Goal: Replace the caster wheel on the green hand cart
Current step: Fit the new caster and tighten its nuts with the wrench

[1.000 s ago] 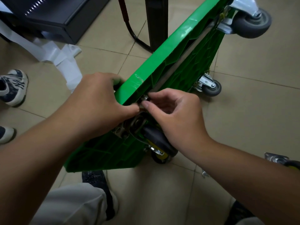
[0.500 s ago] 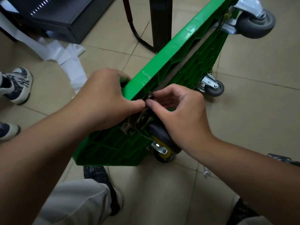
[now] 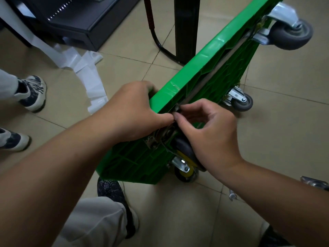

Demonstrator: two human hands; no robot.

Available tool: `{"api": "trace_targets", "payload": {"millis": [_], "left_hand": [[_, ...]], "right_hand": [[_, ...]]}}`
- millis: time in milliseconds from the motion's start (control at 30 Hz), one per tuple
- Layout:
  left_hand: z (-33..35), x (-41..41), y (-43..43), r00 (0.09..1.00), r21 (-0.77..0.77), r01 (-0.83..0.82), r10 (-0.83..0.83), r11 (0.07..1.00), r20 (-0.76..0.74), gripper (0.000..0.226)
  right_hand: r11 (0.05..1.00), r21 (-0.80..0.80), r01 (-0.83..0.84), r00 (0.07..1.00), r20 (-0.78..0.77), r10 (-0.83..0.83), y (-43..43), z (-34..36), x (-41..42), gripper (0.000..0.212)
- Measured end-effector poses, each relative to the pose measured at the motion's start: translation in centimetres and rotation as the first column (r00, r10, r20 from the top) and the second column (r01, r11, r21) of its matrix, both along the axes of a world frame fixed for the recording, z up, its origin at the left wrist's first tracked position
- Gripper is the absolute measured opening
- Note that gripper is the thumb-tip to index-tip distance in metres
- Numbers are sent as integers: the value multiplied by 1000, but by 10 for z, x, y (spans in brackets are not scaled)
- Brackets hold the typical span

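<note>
One green hand cart (image 3: pixel 204 72). Three casters mounted on it: one large grey caster (image 3: pixel 292 35), one small grey caster (image 3: pixel 243 103), one black-and-yellow caster (image 3: pixel 185 157). One further metal caster plate (image 3: pixel 314 183) on the floor at the right edge, mostly cut off. Two bare hands: left hand (image 3: pixel 131 111), right hand (image 3: pixel 211 132). Two patterned sneakers at the left: upper sneaker (image 3: pixel 32 93), lower sneaker (image 3: pixel 13 139). One dark mesh shoe (image 3: pixel 109 190) below the cart. One small wrench (image 3: pixel 232 195). One black cabinet (image 3: pixel 74 20), one black post (image 3: pixel 185 27), one black cable (image 3: pixel 156 41). One trailing strip of white paper (image 3: pixel 89 75).
</note>
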State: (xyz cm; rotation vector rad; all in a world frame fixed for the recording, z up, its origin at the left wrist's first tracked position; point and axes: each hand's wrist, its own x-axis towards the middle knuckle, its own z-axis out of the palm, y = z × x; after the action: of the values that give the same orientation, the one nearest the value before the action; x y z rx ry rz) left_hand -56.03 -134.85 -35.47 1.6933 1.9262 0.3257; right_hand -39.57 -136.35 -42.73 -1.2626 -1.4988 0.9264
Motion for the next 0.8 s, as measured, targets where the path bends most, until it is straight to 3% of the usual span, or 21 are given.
{"api": "trace_targets", "payload": {"millis": [467,567,667,800], "left_hand": [[-1,-1,-2,1000,46,-6,6,999,12,60],[-1,-3,-2,1000,50,1,-2,999,10,60],[0,-4,-1,1000,50,1,-1,999,11,58],[1,-4,-1,1000,47,-5,4,999,21,60]], "right_hand": [[995,-97,9,999,-30,-12,2,1,0,7],[988,-157,11,997,-72,-22,3,1,-1,8],[972,-236,10,976,-211,-61,6,2,-2,13],[988,-150,-29,990,-144,7,5,4,0,14]]}}
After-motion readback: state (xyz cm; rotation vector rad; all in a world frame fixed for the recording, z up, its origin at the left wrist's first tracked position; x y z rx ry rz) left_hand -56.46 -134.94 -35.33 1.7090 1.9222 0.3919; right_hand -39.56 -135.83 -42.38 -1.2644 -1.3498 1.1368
